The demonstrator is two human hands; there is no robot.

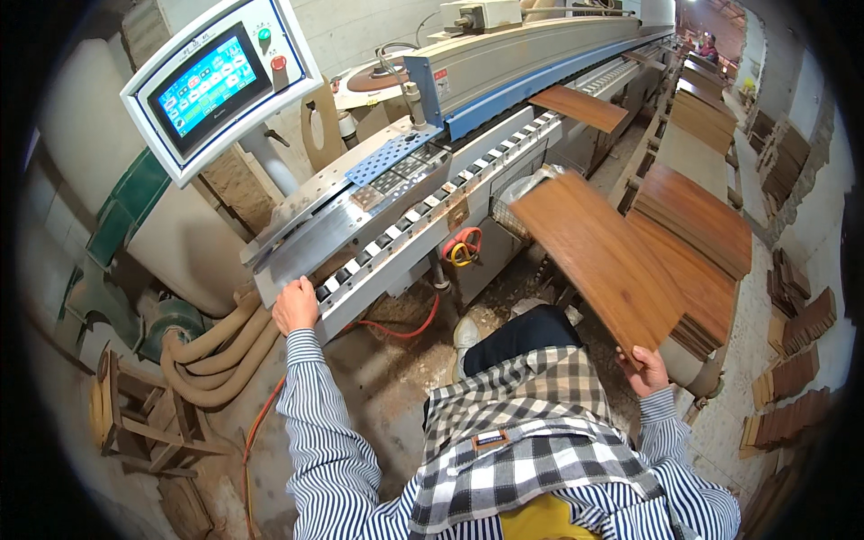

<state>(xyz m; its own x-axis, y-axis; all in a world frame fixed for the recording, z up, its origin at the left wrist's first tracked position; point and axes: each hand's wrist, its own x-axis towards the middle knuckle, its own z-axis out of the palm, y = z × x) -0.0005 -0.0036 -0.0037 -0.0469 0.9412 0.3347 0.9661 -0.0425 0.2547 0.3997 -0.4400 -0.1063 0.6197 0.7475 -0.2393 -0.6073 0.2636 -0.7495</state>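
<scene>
My right hand (pixel 643 370) grips the near corner of a brown wooden board (pixel 598 261), which slants up and away to the left between the machine and the stacked boards. On the near end of the machine's roller rail (pixel 387 261) rests my left hand (pixel 295 306), its fingers curled over the edge beside the black and white rollers. Another wooden board (pixel 580 107) lies farther along the machine, sticking out to the right from under its blue-edged beam (pixel 540 76).
A control panel (pixel 216 81) with a lit screen stands at upper left. Stacked boards (pixel 693 202) line the right, with more piles (pixel 783 396) along the wall. Ribbed hoses (pixel 225 355) and a wooden stool (pixel 153 414) are at lower left. An orange hose (pixel 396 333) crosses the floor.
</scene>
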